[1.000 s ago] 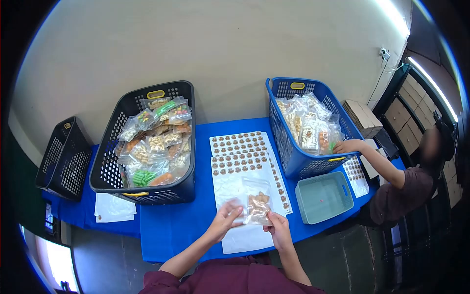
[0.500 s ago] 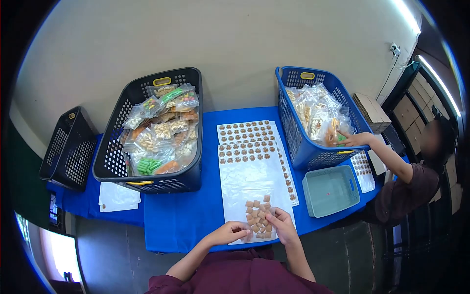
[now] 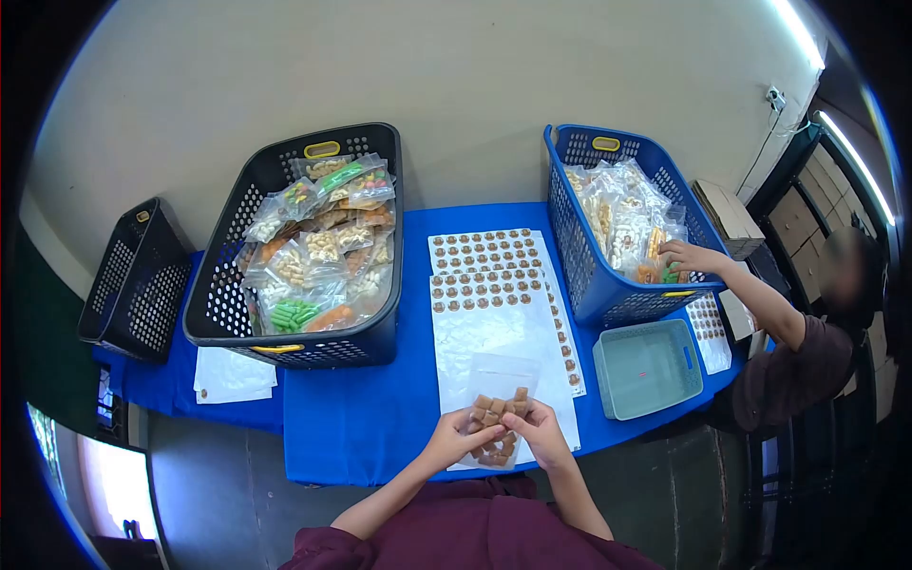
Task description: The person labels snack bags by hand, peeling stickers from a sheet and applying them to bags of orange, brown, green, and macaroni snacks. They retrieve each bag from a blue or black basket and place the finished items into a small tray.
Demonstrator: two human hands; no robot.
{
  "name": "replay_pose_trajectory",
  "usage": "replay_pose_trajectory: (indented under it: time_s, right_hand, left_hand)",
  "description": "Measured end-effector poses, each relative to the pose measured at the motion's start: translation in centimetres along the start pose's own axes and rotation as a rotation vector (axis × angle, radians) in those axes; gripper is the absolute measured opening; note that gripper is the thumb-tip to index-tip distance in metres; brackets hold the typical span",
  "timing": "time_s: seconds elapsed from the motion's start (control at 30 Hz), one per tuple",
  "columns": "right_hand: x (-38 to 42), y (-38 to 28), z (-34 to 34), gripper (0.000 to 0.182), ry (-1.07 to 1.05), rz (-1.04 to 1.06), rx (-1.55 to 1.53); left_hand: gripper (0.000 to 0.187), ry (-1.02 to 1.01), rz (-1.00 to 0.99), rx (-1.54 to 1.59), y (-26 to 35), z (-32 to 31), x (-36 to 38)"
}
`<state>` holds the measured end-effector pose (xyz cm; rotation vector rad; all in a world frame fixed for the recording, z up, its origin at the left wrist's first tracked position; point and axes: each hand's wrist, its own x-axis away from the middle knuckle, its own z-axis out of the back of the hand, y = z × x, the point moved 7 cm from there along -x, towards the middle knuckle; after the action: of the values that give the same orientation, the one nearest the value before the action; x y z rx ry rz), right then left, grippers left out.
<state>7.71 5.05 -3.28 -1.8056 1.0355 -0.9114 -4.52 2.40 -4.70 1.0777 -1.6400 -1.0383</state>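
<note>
Between both hands is a clear plastic bag (image 3: 503, 372) of brown, square, pillow-like snack pieces. My left hand (image 3: 456, 439) pinches its left side, fingers closed. On the other side, my right hand (image 3: 540, 433) grips it with the thumb across the front. The bag's empty upper part points away from me, and the pieces lie in the lower part. Beneath it are white sheets of round brown stickers (image 3: 487, 290), overlapping on the blue-covered table (image 3: 361, 427). Many stickers are gone from the lower part of the top sheet.
A black basket (image 3: 380, 328) of packed snack bags stands left, a blue basket (image 3: 608, 302) of more bags right. Nearer is a grey-green tray (image 3: 649, 370). A co-worker's hand (image 3: 692, 258) reaches into the blue basket. Another black basket (image 3: 133, 285) stands far left.
My left hand has moved up and right, closer to my right hand. The bag has turned, its upper part now showing, and the pieces are bunched lower. The co-worker's hand has shifted slightly.
</note>
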Motion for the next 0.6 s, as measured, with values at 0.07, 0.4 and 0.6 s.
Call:
replay_pose_trajectory:
  time_s: [0.07, 0.4, 0.6]
  right_hand:
    - [-0.3, -0.6, -0.5, 0.021, 0.022, 0.019, 0.050]
    - [-2.7, -0.9, -1.8, 0.022, -0.033, -0.008, 0.062]
    - [-4.8, -0.1, -2.0, 0.021, 0.009, -0.025, 0.019]
  left_hand:
    - [0.031, -0.030, 0.019, -0.021, -0.8, 0.5, -0.4]
    - [0.030, 0.178, -0.113, 0.020, 1.7, 2.8, -1.9]
    - [0.022, 0.172, -0.115, -0.076, 1.9, 4.4, -3.2]
